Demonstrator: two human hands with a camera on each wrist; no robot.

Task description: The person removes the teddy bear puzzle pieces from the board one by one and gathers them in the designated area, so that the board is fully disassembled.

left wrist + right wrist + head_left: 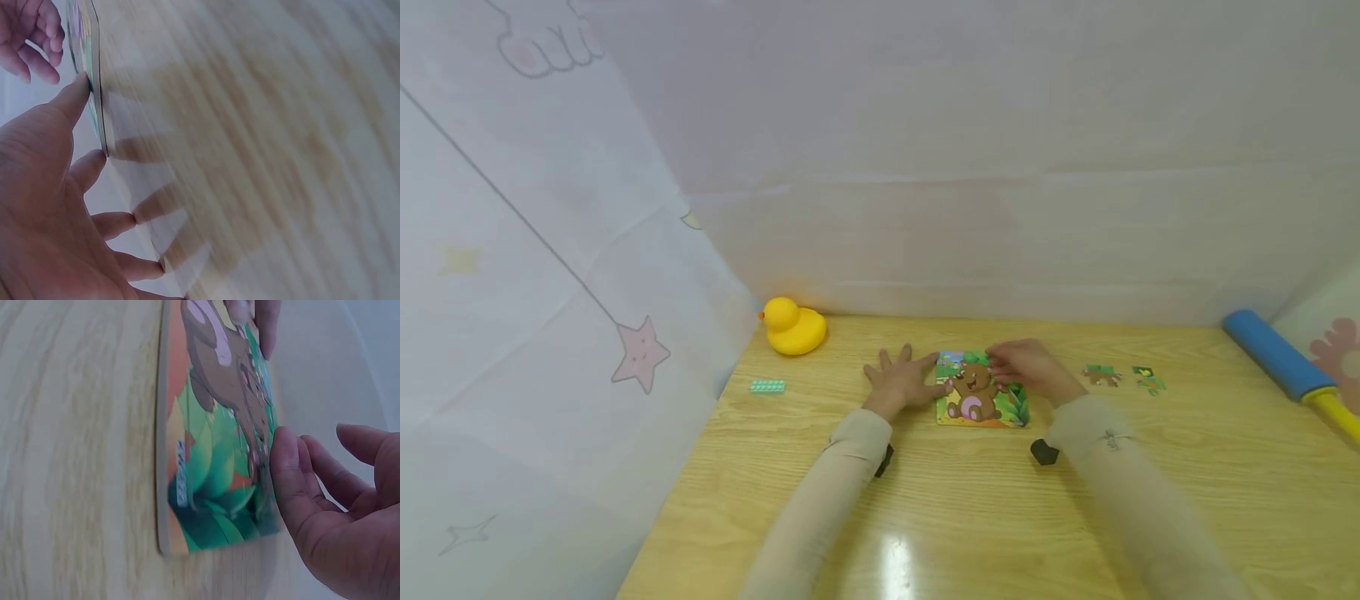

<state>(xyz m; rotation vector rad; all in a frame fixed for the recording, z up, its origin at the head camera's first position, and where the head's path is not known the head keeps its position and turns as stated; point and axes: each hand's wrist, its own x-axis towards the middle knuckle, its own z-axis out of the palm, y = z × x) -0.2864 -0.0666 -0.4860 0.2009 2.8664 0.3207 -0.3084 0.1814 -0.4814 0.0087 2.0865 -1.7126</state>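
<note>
A square jigsaw puzzle (pixel 973 404) with a brown bear on a green and orange ground lies flat on the wooden table between the hands. Its thick board edge shows in the right wrist view. My left hand (pixel 904 383) is spread wide at the puzzle's left side, thumb on its edge and the other fingertips down on the table. Over the upper right part of the picture is my right hand (pixel 1030 367), its fingers loosely bent. In the right wrist view a fingertip (pixel 285 447) is right at the puzzle's edge, and nothing shows between the fingers.
Loose jigsaw pieces (pixel 1102 375) lie to the right on the table (pixel 955 517). A yellow rubber duck (pixel 796 331) and a small green patterned strip (pixel 767 386) are at the left. A blue and yellow foam tube (pixel 1277 354) lies at the far right.
</note>
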